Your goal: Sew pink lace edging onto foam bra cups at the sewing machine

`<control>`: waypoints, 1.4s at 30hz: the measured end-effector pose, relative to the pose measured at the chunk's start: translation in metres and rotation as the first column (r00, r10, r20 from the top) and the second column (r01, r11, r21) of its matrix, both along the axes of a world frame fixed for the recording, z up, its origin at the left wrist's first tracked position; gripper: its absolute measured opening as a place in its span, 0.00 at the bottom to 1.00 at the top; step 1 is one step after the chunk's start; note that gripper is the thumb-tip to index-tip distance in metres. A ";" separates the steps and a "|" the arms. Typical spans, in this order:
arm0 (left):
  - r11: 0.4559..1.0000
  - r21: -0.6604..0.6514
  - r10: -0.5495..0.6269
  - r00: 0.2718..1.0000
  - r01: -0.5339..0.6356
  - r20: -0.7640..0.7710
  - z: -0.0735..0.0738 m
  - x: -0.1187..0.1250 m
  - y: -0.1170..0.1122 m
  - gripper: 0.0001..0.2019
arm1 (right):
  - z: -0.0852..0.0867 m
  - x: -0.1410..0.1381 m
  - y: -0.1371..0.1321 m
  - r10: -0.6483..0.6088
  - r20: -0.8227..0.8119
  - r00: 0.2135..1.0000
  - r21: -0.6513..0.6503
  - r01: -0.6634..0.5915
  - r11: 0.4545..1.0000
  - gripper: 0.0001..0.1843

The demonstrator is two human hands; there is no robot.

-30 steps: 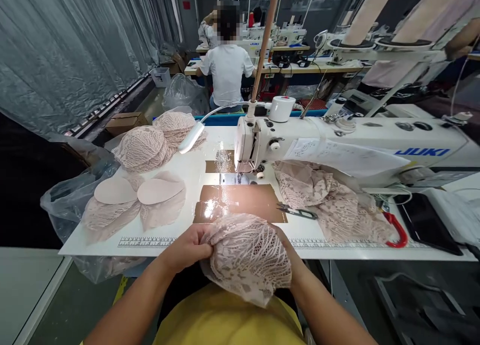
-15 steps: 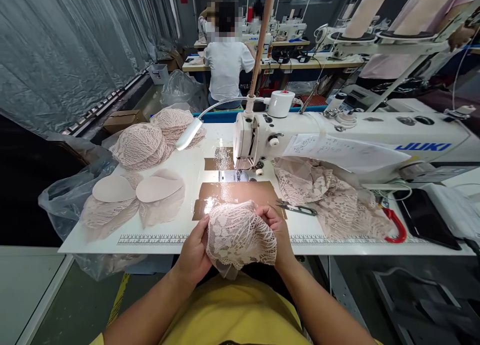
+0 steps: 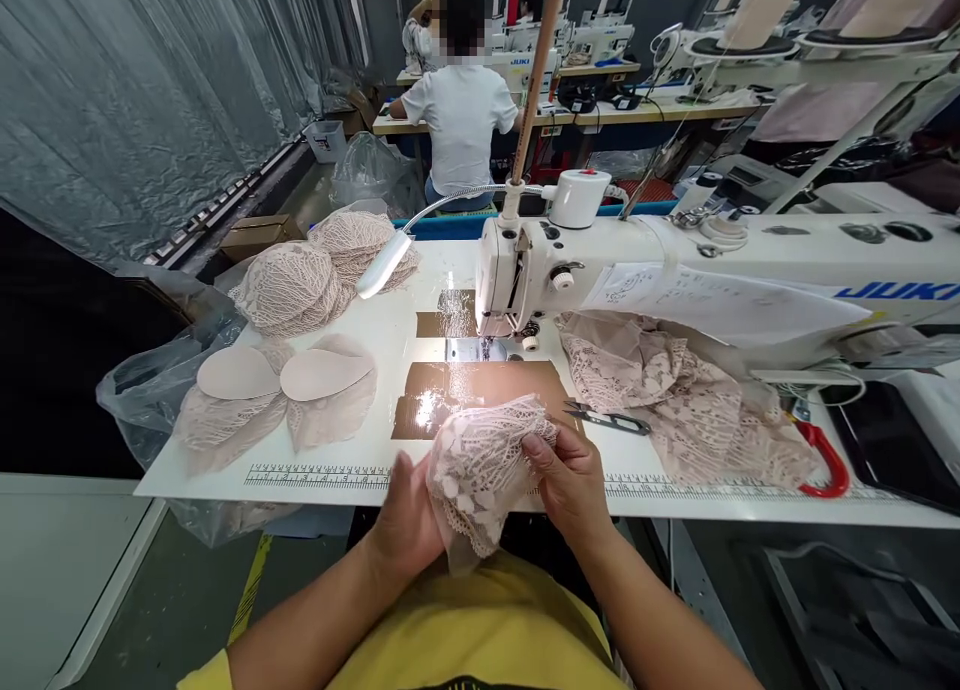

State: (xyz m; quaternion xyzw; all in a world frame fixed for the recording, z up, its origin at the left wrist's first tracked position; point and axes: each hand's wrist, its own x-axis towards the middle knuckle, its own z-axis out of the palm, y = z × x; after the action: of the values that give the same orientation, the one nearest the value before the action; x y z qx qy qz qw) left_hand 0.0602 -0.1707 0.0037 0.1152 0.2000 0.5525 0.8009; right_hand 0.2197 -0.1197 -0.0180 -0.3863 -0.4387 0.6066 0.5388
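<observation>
A pale pink lace bra cup (image 3: 480, 465) is held above the table's front edge, its scalloped trim and a sheer layer hanging at the bottom. My right hand (image 3: 574, 470) pinches its right edge between thumb and fingers. On the other side, my left hand (image 3: 409, 515) supports the cup, thumb lifted off and fingers hidden behind the lace. Beyond the cup stands a white sewing machine (image 3: 637, 240), its needle area over brown tape (image 3: 480, 380). Thread snips (image 3: 611, 420) lie just past my right hand.
Stacked lace cups (image 3: 285, 285) sit at the back left, with two smooth beige pads (image 3: 326, 373) on lace pieces nearer me. Bunched lace (image 3: 697, 400), red-handled scissors (image 3: 829, 460) and a black tablet-like slab (image 3: 892, 440) lie at right. A lamp (image 3: 384, 263) reaches over the table. A co-worker (image 3: 465, 120) sits ahead.
The lace cup has been turned and tilted in my hands. My right thumb now presses on its front, and my left thumb has come away from the lace. The view has shifted slightly.
</observation>
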 end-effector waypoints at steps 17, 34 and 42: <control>0.853 0.439 0.311 0.401 0.283 -0.862 0.045 -0.058 0.003 0.28 | 0.036 0.009 0.005 0.422 0.371 0.828 0.121 -0.493 0.861 0.04; 0.837 0.227 -0.005 0.423 0.497 -0.906 0.034 -0.047 0.027 0.14 | 0.050 -0.009 0.005 0.108 0.586 0.803 0.276 -0.323 0.905 0.09; 0.850 0.244 0.015 0.441 0.466 -0.897 0.041 -0.045 0.044 0.13 | 0.054 -0.012 0.017 0.076 0.623 0.778 0.252 -0.292 0.923 0.12</control>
State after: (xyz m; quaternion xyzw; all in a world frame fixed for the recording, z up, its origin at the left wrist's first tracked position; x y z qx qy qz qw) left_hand 0.0150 -0.1269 0.0449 0.5924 0.4254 0.3281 0.6004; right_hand 0.2077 -0.1025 0.0359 -0.4162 -0.7194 0.4187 0.3659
